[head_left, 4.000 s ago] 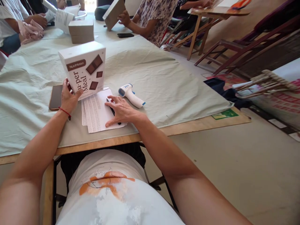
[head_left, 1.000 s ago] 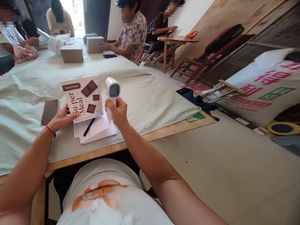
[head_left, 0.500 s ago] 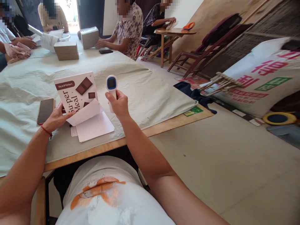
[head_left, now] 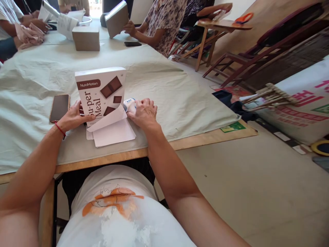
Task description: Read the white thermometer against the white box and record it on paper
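**Two hands at work: one on a box, one over a thermometer**

Left hand [head_left: 73,116]: thumb flat against the front of the box [head_left: 101,92], the other fingers at its left edge and mostly hidden behind it; box pinched between them. Box stands on the near part of the table, leaning slightly, right of the phone [head_left: 60,108]. Lower right corner covered by a lifted sheet [head_left: 110,118]; the printed brown squares are partly cut there. "NutriMotion" reads clearly; the larger lettering is partly masked near the thumb.

Right hand [head_left: 145,113]: fingers bent and close together over the thermometer [head_left: 130,104], which lies just right of the box. Handle hidden under the palm; cannot tell how firmly it is gripped. Dark bit below the left thumb: too small to identify.

Materials: box, smooth white card, sharp-edged. Thermometer, rounded white plastic with blue trim. Papers [head_left: 115,132], thin and flat under the curling sheet. Cloth [head_left: 174,92], pale green, wrinkled, stopping short of the bare wooden table edge [head_left: 200,139]. Wristband [head_left: 59,129], thin red cord.

Margins: co-workers cut off along the top; woven sack [head_left: 303,106] cut off at right, its red print incomplete.
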### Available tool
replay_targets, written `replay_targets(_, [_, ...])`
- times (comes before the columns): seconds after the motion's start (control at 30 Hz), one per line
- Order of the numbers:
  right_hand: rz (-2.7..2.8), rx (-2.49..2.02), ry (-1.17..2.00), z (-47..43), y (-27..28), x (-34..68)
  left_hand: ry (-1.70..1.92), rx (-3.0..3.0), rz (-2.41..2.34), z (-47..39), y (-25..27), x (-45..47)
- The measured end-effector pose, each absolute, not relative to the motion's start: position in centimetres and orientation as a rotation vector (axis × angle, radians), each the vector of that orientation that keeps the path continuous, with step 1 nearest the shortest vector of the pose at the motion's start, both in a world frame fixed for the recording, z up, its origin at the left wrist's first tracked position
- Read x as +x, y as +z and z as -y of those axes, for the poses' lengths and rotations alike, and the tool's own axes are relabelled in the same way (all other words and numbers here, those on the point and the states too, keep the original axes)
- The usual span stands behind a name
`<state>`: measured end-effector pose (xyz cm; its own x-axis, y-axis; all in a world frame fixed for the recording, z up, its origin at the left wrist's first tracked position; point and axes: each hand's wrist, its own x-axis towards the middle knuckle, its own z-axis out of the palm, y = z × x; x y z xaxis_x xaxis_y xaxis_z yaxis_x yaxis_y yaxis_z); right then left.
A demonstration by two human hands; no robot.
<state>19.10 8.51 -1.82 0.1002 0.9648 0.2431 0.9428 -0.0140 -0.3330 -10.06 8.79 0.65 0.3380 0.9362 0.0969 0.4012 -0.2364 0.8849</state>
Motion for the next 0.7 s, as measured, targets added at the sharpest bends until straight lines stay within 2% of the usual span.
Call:
replay_targets(0.07, [1.852,-1.734,0.076,-8.4,-1.9,18.9,0.828,1.795,-1.202,-8.8,0.6,-10.0])
replay_targets(0.17, [1.799,-1.496,0.379,-8.3,-1.9,18.8,0.848,1.786,-1.238,-8.7,0.6,-10.0])
replay_targets(0.3, [1.737,-1.321,0.766,-7.9,-1.4,19.7,0.938,1.713,-1.254,-8.6,0.5,-9.8])
replay_targets(0.43, [1.937,-1.319,1.073,-7.2,-1.1,19.7,1.065,1.661,-1.274,-8.8,0.0,-9.6])
replay_targets(0.5, [2.091,-1.466,0.955,-6.9,-1.1,18.8,1.178,1.659,-1.284,-9.1,-0.3,-9.5])
replay_targets(0.6, [2.301,-1.648,0.517,-6.6,-0.9,16.7,1.357,1.668,-1.341,-10.1,-1.2,-9.5])
replay_targets(0.7, [2.474,-1.788,0.256,-6.3,-0.5,14.8,1.429,1.707,-1.423,-11.5,-2.4,-9.9])
